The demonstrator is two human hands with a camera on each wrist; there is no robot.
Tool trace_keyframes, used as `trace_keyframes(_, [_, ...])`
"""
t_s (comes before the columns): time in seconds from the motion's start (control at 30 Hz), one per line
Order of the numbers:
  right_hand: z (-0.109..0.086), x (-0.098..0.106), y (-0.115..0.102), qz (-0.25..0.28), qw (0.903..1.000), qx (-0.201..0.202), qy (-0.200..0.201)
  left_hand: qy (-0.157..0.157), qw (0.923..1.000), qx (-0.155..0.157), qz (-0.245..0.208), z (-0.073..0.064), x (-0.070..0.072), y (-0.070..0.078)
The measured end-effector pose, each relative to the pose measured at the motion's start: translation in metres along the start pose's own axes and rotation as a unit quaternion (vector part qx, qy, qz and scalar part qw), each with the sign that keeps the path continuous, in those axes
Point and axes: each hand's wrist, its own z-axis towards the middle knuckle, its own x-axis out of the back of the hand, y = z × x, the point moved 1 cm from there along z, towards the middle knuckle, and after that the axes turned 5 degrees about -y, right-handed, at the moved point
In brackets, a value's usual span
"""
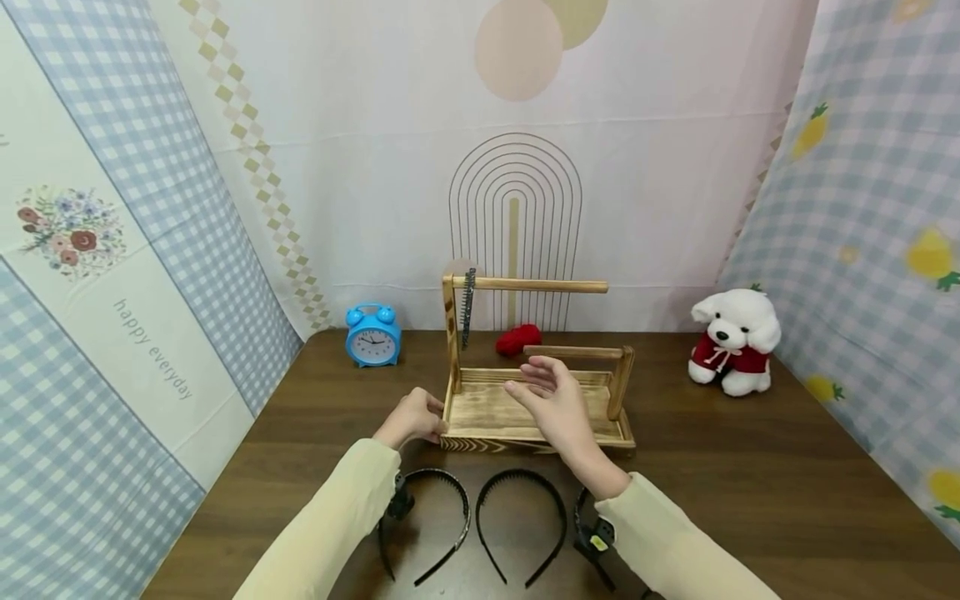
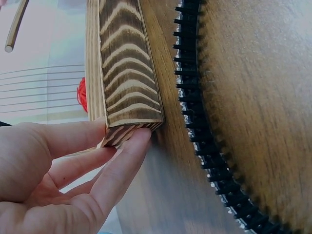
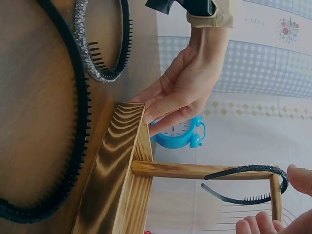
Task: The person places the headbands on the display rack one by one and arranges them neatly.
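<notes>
A wooden rack (image 1: 495, 445) with a tray base and two side posts, each bearing a horizontal bar, stands mid-table. My left hand (image 1: 414, 417) grips the left end of its tray; the left wrist view shows thumb and fingers (image 2: 124, 165) about the corner. Over the tray hovers my right hand (image 1: 558, 412), fingers loosely bent, holding nothing. A dark glittery headband (image 1: 468, 307) hangs near the left end of the upper bar. In front lie a glittery headband (image 1: 467, 510), a black headband (image 1: 522, 474) and another headband (image 1: 581, 510) partly hidden by the right wrist.
A blue alarm clock (image 1: 373, 337) stands at the back left. Behind the rack lies a red yarn-like bundle (image 1: 517, 339). At the back right sits a white plush dog (image 1: 735, 342) in a red top. Printed cloths (image 1: 360, 167) hang behind and beside the brown table (image 1: 720, 483).
</notes>
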Motion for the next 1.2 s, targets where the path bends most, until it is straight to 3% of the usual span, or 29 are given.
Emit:
trace_keyframes(0.57, [-0.022,0.025,0.028,-0.055,0.9982,-0.022,-0.006,0.003,1.0,-0.002,-0.002,0.0,-0.001,0.001])
trace_keyframes(0.87, [-0.037,0.043,0.049,-0.078,0.9949,-0.064,-0.001,0.002,1.0,-0.004,0.006,-0.001,-0.001,0.001])
trace_keyframes(1.2, [-0.054,0.047,0.059,-0.071,0.9937,-0.085,-0.018,0.002,1.0,-0.002,-0.007,0.001,0.0,-0.002])
